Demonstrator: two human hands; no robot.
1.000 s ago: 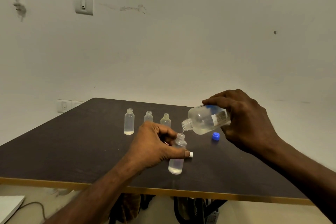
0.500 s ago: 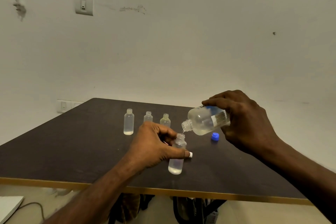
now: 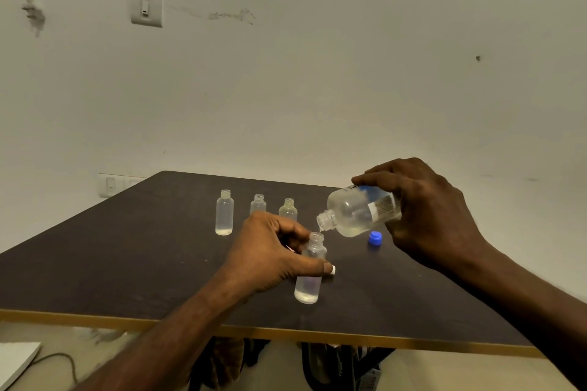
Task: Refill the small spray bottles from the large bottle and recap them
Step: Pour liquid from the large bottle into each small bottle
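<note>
Head view: the right hand [image 3: 425, 216] is gripping the large bottle [image 3: 359, 213], long axis tipped leftward, mouth just above the small spray bottle [image 3: 309, 270]. The left hand [image 3: 270, 254] is wrapping that bottle, upright on the tabletop [image 3: 127, 263]. A thin stream is bridging the necks.

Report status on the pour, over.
Left hand grips small bottle upright on table. Right hand tilts large bottle, thin stream entering neck. Nothing blocking.

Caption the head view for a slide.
Right hand tips large bottle into small bottle held by left hand.
</note>
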